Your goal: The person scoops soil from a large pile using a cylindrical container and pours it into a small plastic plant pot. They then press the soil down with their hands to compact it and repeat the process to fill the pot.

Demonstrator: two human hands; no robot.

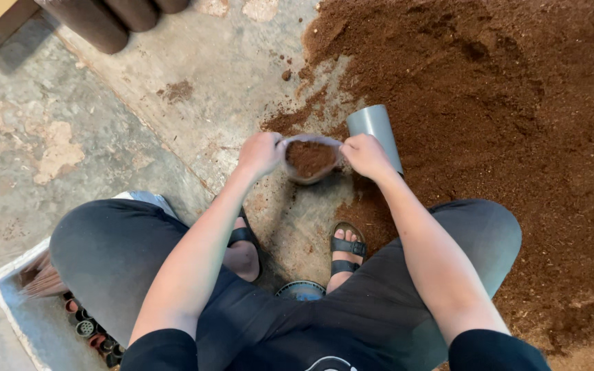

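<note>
A small clear bag, part-filled with brown soil, is held open at the centre of the frame. Its left rim is gripped by the left hand, fingers closed on the edge; its right rim is pinched by the right hand in the same way. A grey plastic pipe section is seen just behind the right hand, lying on the edge of the soil, touching or nearly touching it. A large heap of brown soil is spread over the right half of the frame on a worn concrete floor. Two feet in black sandals are placed below the bag. A white tray holding small dark pots is found at the lower left, partly hidden by a knee. Dark cylinders are laid at the upper left.
</note>
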